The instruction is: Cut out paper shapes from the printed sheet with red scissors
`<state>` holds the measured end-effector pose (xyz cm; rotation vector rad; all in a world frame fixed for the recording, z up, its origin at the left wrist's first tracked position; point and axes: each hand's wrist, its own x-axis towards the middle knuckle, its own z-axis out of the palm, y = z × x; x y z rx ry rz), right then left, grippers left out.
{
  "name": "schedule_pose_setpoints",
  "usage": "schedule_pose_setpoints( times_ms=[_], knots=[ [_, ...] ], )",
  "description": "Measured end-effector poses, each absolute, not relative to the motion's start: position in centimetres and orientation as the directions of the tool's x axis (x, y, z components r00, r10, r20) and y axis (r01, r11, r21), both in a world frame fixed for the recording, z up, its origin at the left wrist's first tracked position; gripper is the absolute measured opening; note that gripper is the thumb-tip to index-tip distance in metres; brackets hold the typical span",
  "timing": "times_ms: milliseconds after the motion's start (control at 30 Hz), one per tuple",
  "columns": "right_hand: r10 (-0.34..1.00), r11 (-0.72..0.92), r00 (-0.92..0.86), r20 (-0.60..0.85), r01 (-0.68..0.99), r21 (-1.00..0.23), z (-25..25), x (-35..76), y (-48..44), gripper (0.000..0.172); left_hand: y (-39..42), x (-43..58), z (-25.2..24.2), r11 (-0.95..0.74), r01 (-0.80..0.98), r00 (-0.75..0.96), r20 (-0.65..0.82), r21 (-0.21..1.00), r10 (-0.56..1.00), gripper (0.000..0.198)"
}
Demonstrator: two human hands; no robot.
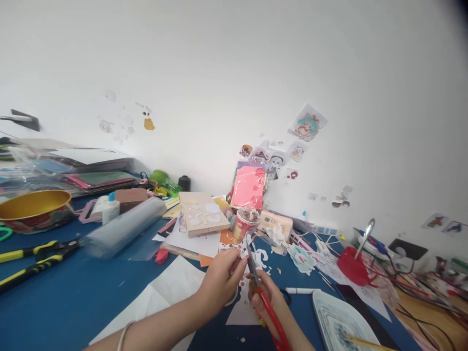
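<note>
My left hand is closed in a pinch near the middle of the blue table, its fingertips at a small white paper piece that is hard to make out. In my right hand is a pair of scissors with red handles, blades pointing up and away beside my left fingertips. Just beyond the blades stands a red paper cup filled with scraps. White paper cuttings lie scattered around it. Below my hands a white sheet is partly hidden.
To the left lie yellow-black pliers, a clear plastic roll, a glue bottle and a gold bowl. A beige box with paper pieces sits behind. At right are a white tray and a red holder.
</note>
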<state>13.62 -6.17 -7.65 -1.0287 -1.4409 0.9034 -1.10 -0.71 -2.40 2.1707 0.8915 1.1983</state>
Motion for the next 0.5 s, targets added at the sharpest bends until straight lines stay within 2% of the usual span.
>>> schedule_pose_setpoints(
  times_ms=[233, 500],
  knots=[
    [0.956, 0.291, -0.012, 0.292, 0.086, -0.953, -8.27, 13.7, -5.81, 0.049, -1.05, -0.97, -2.1, -0.569, 0.227, 0.341, 0.482, 0.791, 0.807, 0.028],
    [0.951, 0.306, -0.005, 0.308, 0.122, -0.944, -8.0, 13.94, -5.94, 0.056, -0.76, -1.15, -1.47, -0.58, 0.229, 0.389, 0.473, 0.782, 0.79, 0.03]
  ],
)
